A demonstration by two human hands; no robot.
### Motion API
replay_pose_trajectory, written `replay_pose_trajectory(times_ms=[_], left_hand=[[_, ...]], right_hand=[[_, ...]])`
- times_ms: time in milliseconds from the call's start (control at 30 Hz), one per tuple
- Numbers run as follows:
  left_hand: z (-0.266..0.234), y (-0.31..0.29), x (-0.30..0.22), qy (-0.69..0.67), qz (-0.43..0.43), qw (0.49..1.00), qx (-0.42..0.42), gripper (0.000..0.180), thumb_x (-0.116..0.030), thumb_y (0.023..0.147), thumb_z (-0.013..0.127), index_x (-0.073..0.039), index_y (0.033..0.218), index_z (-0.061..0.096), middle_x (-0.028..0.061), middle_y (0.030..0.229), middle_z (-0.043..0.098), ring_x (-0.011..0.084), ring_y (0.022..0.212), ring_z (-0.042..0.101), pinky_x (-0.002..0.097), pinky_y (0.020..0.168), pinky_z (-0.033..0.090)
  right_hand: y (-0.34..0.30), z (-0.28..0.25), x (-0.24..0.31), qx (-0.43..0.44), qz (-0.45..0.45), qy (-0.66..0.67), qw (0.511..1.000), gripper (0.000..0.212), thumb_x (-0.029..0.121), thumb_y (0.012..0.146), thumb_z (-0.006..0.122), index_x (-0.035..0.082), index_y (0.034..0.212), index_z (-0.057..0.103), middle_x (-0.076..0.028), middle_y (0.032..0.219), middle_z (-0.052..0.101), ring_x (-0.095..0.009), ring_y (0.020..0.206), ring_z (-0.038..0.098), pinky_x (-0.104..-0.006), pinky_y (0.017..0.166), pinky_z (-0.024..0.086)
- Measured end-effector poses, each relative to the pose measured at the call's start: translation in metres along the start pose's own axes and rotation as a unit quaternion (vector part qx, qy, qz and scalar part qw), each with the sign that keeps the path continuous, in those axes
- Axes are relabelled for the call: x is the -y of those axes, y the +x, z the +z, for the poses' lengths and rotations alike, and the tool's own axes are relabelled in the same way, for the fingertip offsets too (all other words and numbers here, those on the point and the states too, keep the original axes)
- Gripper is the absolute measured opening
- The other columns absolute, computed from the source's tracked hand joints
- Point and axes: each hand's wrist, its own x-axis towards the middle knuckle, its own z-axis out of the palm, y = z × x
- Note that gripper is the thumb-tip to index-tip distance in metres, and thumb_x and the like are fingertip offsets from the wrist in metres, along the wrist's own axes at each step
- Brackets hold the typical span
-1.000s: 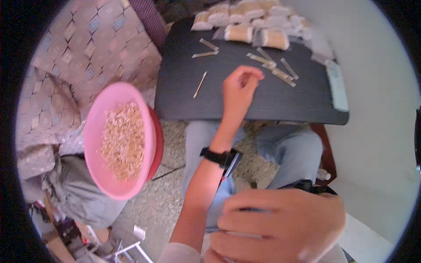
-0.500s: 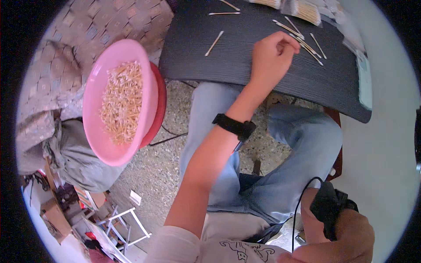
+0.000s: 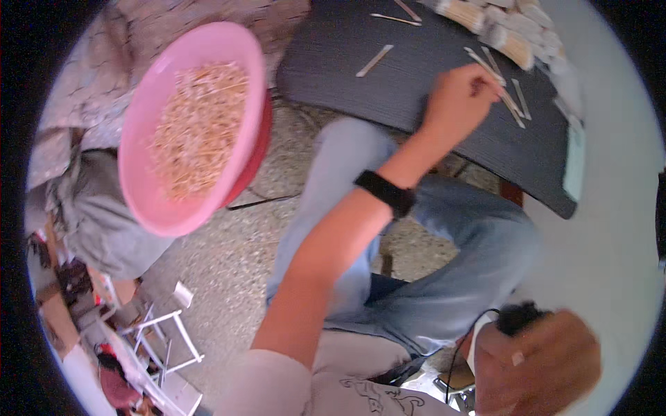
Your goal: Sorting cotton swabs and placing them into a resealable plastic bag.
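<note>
My left hand [image 3: 463,100] reaches over the dark table, thumb and fingertips pinched together at the end of a cotton swab [image 3: 512,106]. More cotton swabs lie close by, one beyond my fingertips [image 3: 482,64] and one just to the right [image 3: 522,99]. Farther left on the table lies a single cotton swab [image 3: 375,60], with others near the far edge. My right hand [image 3: 538,364] is raised at the lower right, away from the table and blurred; its fingers cannot be made out clearly.
A pink basin [image 3: 191,222] full of cotton swabs stands at the left on a red support [image 3: 258,149]. Bundled swab packs [image 3: 510,45] crowd the table's far right corner. A pale flat case [image 3: 574,163] lies along the right edge. A white folding frame [image 3: 184,340] stands lower left.
The whole view has shifted, so the table appears farther right and the basin higher. My left hand stays by the same swabs. My right hand has turned and is blurred by motion.
</note>
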Motion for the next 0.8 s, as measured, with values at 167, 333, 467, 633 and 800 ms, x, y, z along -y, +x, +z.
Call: replay_pose_trajectory(times_ms=[167,333,467,633,800], left_hand=[[-0.017,-0.004,0.004,-0.001,-0.02,1.0,0.013,0.013,-0.002,0.082,0.05,0.0,0.084,0.062,0.006,0.08,0.065,0.0107,0.073,0.061,0.0236,0.064,0.048],[-0.007,-0.001,-0.002,0.012,0.006,1.0,0.005,0.013,-0.005,0.081,0.051,0.0,0.082,0.063,0.006,0.077,0.065,0.0115,0.073,0.062,0.0238,0.064,0.048],[-0.009,0.0,0.002,-0.043,-0.006,0.999,0.013,0.012,-0.002,0.081,0.05,0.002,0.079,0.061,0.0081,0.073,0.064,0.0142,0.067,0.06,0.0252,0.063,0.046],[-0.007,0.002,-0.005,-0.016,-0.016,1.0,0.013,0.013,-0.001,0.08,0.049,0.004,0.077,0.061,0.0086,0.07,0.063,0.0136,0.066,0.06,0.0249,0.062,0.046],[-0.013,0.003,-0.015,-0.02,-0.055,0.998,0.022,0.013,-0.002,0.08,0.049,0.003,0.078,0.061,0.0063,0.071,0.063,0.0111,0.064,0.057,0.0231,0.059,0.045]], right_hand=[[-0.003,0.013,-0.028,0.029,-0.015,0.038,0.999,0.013,0.017,0.061,0.073,0.007,0.065,0.065,-0.003,0.061,0.059,-0.016,0.059,0.055,-0.0255,0.057,0.046],[-0.004,0.014,-0.026,0.021,-0.006,0.035,0.999,0.015,0.018,0.06,0.073,0.007,0.067,0.065,-0.004,0.064,0.059,-0.018,0.061,0.055,-0.0264,0.059,0.046],[-0.006,0.021,-0.034,0.021,-0.004,0.053,0.998,0.016,0.018,0.06,0.073,0.007,0.069,0.065,-0.005,0.065,0.06,-0.019,0.063,0.056,-0.027,0.06,0.047],[-0.014,0.024,-0.042,0.022,0.0,0.059,0.998,0.018,0.019,0.06,0.073,0.006,0.071,0.065,-0.006,0.067,0.06,-0.02,0.065,0.056,-0.0279,0.061,0.047],[-0.017,0.027,-0.055,0.024,0.001,0.068,0.997,0.02,0.019,0.06,0.074,0.006,0.073,0.065,-0.007,0.069,0.061,-0.022,0.067,0.056,-0.0287,0.062,0.048]])
